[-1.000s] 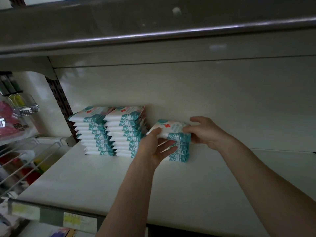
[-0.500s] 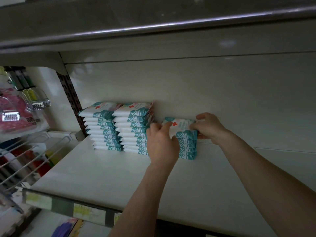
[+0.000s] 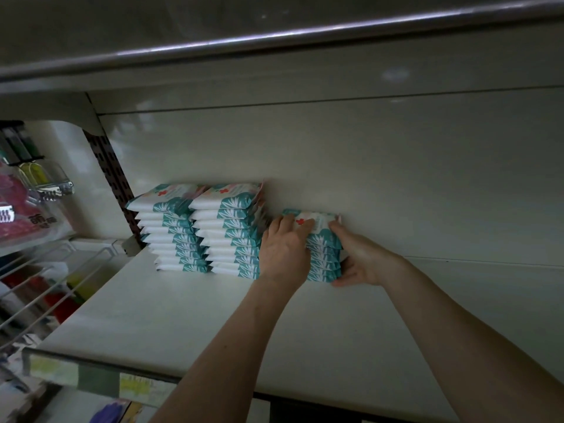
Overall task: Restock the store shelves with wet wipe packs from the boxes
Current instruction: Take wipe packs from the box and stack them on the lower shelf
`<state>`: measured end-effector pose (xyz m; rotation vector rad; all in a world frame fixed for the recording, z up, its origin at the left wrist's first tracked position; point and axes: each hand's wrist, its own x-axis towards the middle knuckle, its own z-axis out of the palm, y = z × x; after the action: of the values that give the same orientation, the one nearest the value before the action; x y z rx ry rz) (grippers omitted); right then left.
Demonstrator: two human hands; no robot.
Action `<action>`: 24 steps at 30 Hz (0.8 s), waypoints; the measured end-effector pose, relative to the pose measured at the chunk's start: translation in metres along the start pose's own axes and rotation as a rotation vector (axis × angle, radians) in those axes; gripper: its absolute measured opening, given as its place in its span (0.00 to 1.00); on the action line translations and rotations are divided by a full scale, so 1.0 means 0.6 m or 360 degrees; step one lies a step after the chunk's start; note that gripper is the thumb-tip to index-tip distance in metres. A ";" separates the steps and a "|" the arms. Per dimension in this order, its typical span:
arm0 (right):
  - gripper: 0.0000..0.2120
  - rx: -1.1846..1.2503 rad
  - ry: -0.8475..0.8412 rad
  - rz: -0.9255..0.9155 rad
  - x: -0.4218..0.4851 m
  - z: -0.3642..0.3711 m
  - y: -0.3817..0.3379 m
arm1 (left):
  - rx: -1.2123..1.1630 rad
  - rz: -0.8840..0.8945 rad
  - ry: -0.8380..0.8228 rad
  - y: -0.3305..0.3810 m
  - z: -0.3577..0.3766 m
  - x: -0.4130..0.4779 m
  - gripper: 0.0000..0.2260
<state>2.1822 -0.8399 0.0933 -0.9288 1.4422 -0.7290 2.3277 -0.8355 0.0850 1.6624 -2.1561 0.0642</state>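
Observation:
Two tall stacks of white-and-teal wet wipe packs [image 3: 200, 230] stand side by side at the back left of the cream shelf [image 3: 189, 325]. To their right stands a shorter stack of packs [image 3: 323, 251], pushed close to the back wall. My left hand [image 3: 283, 254] grips this short stack on its left side, fingers curled over the top pack. My right hand [image 3: 360, 257] holds the stack's right side, thumb on top and fingers low at the base. The short stack's left half is hidden behind my left hand.
The upper shelf's metal edge [image 3: 274, 32] hangs overhead. A perforated upright [image 3: 116, 190] bounds the shelf on the left. Beyond it are wire racks [image 3: 45, 288] and hanging goods [image 3: 24, 203]. Price labels [image 3: 134, 387] line the shelf's front lip.
Both hands have pushed the short stack back toward the wall and closer to the two tall stacks. My right hand has dropped from the stack's top to its lower right side.

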 end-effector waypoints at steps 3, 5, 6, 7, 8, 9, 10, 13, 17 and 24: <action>0.24 -0.0028 -0.0004 -0.0003 0.001 0.006 -0.001 | 0.0015 -0.0006 0.0001 -0.007 -0.002 0.001 0.25; 0.25 -0.0085 -0.0005 0.0029 -0.002 0.008 -0.005 | 0.0013 -0.0022 0.0013 -0.010 -0.003 0.000 0.25; 0.26 -0.0130 0.0009 0.0040 -0.005 0.009 -0.008 | 0.0014 -0.0030 0.0018 -0.011 -0.004 0.000 0.25; 0.27 -0.0207 0.0052 0.0016 -0.007 0.009 -0.011 | 0.0025 -0.0038 0.0018 -0.011 -0.004 0.000 0.25; 0.27 -0.0345 0.0143 -0.0071 -0.006 0.009 -0.013 | 0.0041 -0.0048 0.0016 -0.010 -0.006 0.000 0.25; 0.28 -0.0540 0.0289 -0.0229 -0.002 0.007 -0.015 | 0.0061 -0.0059 0.0015 -0.008 -0.007 -0.001 0.25; 0.29 -0.0747 0.0448 -0.0431 0.001 0.004 -0.019 | 0.0086 -0.0074 0.0016 -0.006 -0.008 -0.001 0.25; 0.24 -0.1066 0.0607 -0.0957 -0.013 0.003 -0.036 | 0.0196 -0.0132 0.0037 0.004 -0.013 0.001 0.24; 0.11 -0.1470 0.0502 -0.1183 -0.021 0.020 -0.029 | 0.0227 -0.0175 0.0029 0.008 -0.019 0.004 0.21; 0.13 -0.1720 0.0610 -0.1236 -0.054 0.027 -0.035 | 0.0267 -0.0212 -0.0047 0.023 -0.041 0.000 0.20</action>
<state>2.1996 -0.8205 0.1259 -2.3690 1.8310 -0.6641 2.3223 -0.8248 0.1104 1.9085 -2.1050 0.1878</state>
